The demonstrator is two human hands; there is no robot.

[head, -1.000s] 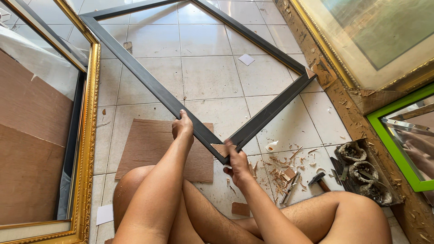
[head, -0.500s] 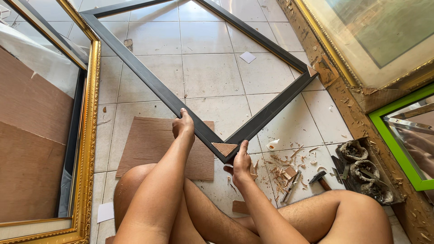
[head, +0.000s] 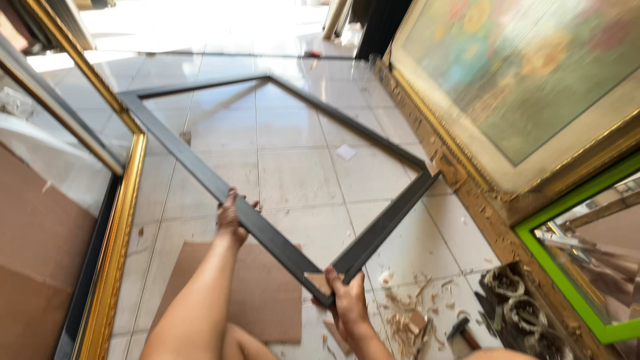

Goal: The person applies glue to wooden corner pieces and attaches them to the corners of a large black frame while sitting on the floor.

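Both hands have shifted since a moment ago; the left hand (head: 230,217) has slid up the side bar of the black frame (head: 200,170), away from the near corner, and the view has tipped up so more of the frame shows; the right hand (head: 348,301) has stayed at that corner.

All four black bars look joined into one big frame, so that part seems done; the near corner has a small pale wood piece (head: 315,280) on it, and I think the work at this corner is not finished.

Left hand: fingers curled over the bar, gripping it; right hand: closed on the near corner from below.

Most of the frame lies on the white tile floor (head: 293,173); I cannot tell if the near corner is lifted; it is thin, dark and empty inside. Under the near corner lies brown cardboard (head: 260,293); right of it are wood chips (head: 407,313); left of the frame leans a gold frame (head: 117,240).
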